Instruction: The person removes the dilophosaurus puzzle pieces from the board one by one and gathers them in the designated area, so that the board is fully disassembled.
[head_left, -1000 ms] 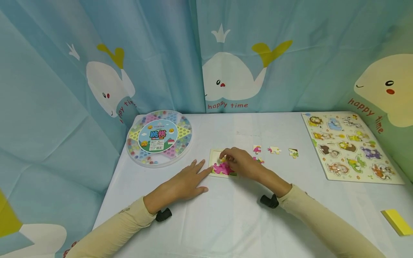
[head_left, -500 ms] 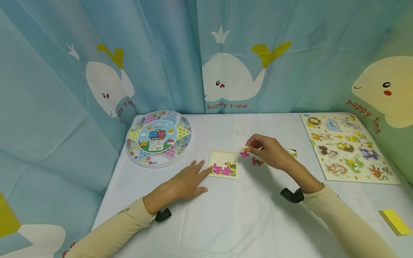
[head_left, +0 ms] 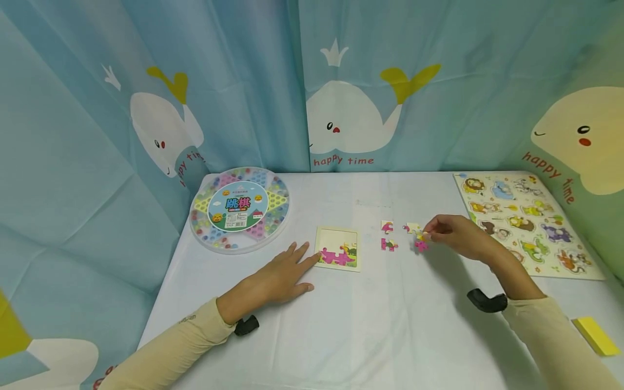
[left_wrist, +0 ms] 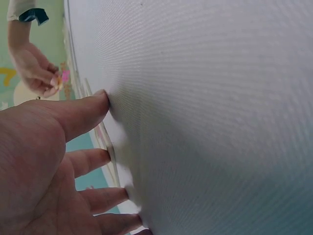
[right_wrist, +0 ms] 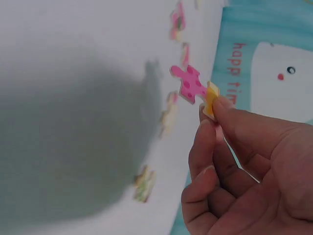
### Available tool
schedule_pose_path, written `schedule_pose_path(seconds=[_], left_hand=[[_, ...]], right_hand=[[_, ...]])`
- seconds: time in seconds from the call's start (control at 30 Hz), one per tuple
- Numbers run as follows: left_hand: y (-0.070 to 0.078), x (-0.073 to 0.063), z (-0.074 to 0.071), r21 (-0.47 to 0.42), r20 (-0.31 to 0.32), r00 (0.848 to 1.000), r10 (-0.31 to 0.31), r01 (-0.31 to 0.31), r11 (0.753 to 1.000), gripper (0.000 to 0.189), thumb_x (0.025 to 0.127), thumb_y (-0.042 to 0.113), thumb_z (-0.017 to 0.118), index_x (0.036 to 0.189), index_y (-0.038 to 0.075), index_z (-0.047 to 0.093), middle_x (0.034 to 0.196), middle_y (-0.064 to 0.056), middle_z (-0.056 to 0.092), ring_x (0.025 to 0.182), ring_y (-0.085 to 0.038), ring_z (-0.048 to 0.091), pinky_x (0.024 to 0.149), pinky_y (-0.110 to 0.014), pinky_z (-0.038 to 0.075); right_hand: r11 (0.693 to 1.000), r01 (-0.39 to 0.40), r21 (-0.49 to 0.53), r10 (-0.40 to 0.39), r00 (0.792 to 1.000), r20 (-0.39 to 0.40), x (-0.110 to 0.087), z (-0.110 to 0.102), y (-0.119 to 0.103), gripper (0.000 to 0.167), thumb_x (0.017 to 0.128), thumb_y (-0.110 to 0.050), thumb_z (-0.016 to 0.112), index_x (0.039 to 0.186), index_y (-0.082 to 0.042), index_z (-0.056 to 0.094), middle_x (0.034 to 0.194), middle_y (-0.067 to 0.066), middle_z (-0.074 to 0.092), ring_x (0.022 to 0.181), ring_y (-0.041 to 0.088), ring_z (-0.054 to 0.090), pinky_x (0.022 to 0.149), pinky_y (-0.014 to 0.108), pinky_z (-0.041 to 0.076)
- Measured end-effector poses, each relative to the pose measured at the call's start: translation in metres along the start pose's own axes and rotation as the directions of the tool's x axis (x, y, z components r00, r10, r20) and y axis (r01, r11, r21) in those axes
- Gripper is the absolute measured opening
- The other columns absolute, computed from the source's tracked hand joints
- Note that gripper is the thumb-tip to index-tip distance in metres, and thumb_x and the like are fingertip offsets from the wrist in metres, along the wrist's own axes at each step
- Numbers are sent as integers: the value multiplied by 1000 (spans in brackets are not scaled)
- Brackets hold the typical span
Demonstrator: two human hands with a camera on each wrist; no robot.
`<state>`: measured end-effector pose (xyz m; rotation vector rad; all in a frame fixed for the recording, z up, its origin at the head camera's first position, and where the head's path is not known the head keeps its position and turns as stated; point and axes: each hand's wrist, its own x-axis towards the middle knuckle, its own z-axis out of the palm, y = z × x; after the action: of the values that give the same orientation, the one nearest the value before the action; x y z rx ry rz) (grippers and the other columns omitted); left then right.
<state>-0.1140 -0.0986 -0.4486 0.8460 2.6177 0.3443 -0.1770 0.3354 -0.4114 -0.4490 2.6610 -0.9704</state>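
Note:
My right hand [head_left: 454, 236] pinches a pink and yellow jigsaw piece [right_wrist: 190, 84] between thumb and fingers, held above the table. Fingers spread, my left hand [head_left: 283, 275] rests on the table, its index fingertip at the left edge of a small square puzzle frame [head_left: 359, 249]. Pink and green pieces [head_left: 336, 257] fill the lower part of that frame; its upper part shows bare board. Loose jigsaw pieces lie to its right: a pink-and-white one [head_left: 387, 226], a pink-and-green one [head_left: 388, 245] and another [head_left: 411, 227] partly behind the held piece. A green piece [right_wrist: 145, 185] shows in the right wrist view.
A round Chinese checkers box [head_left: 239, 208] with colored marbles stands at the back left. An animal peg puzzle board [head_left: 528, 225] lies at the right, overlapped by my right hand and forearm. A yellow block [head_left: 596, 336] sits near the right edge. Blue curtains [head_left: 244, 81] enclose the table.
My right hand has lifted the pink and yellow piece out of the puzzle frame and carried it right, past the loose pieces. The left hand has stayed in place.

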Motion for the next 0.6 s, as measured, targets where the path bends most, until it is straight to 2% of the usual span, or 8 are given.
schedule_pose_path(seconds=[0.1, 0.23, 0.37, 0.6], left_hand=[[0, 0, 1, 6, 5, 1000, -5, 5, 1000, 73, 106, 44, 62, 168, 20, 32, 175, -19, 20, 159, -48, 20, 127, -58, 27], [0, 0, 1, 10, 4, 1000, -5, 5, 1000, 73, 106, 44, 62, 168, 19, 32, 174, -20, 20, 159, -48, 19, 127, -57, 26], [0, -1, 1, 12, 0, 1000, 4, -4, 1000, 72, 106, 43, 62, 167, 17, 33, 174, -21, 21, 159, -49, 20, 127, -57, 26], [0, 0, 1, 9, 8, 1000, -5, 4, 1000, 73, 106, 44, 62, 168, 19, 31, 175, -19, 20, 160, -47, 19, 128, -56, 24]], right_hand=[[1000, -4, 29, 3, 1000, 26, -1, 3, 9, 9, 104, -5, 64, 108, 1, 69, 102, 9, 73, 88, 5, 61, 74, 24, 52], [999, 5, 36, -6, 1000, 19, 1, 10, 13, 7, 103, -6, 66, 106, 0, 69, 101, 8, 72, 89, 5, 62, 76, 23, 51], [1000, -1, -9, 1, 1000, -9, 6, 18, 12, 8, 104, -10, 67, 106, -3, 68, 103, 9, 72, 93, 12, 61, 77, 26, 50], [992, -28, -122, 20, 998, -59, 13, 31, 14, 8, 101, -11, 71, 104, -4, 70, 100, 10, 71, 94, 23, 62, 82, 38, 50]])
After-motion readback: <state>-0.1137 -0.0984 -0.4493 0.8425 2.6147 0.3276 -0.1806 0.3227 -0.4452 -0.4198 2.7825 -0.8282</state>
